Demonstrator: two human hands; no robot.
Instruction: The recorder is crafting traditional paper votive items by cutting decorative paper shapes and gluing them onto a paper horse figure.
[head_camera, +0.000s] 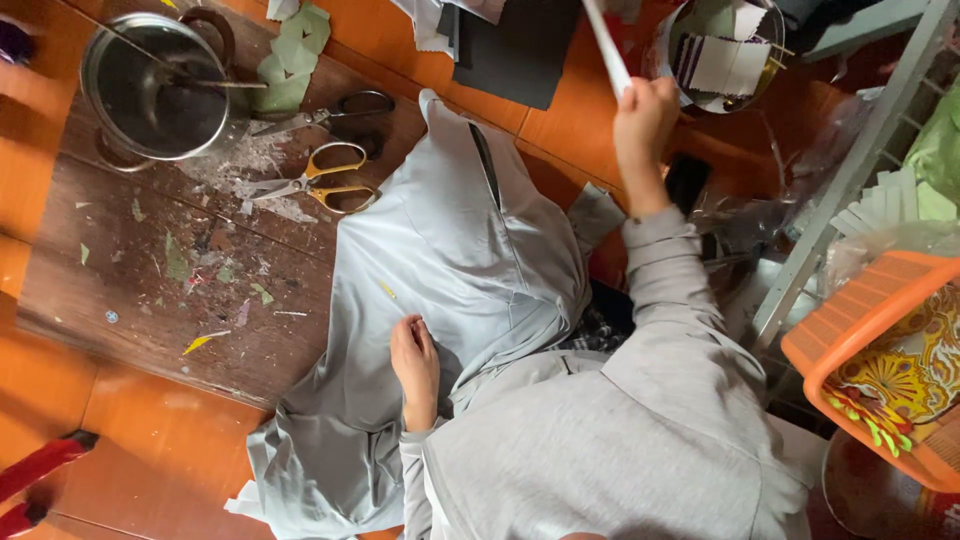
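My left hand (415, 362) lies flat on a pale grey garment (450, 260) that is spread over my lap and the floor; its fingers are together and hold nothing. My right hand (645, 112) is raised further out and is closed round a long white strip (607, 45) that points up and away. Beside the garment on the left, yellow-handled scissors (322, 184) and black-handled scissors (330, 112) rest on a dark wooden board (150, 290).
A metal pot (158, 85) stands at the board's far left, with green paper pieces (292, 62) and scraps near it. A dark sheet (515, 50) and a bowl of paper pieces (725, 45) lie ahead. A metal rack leg (850, 170) and an orange basket (880, 350) are to the right.
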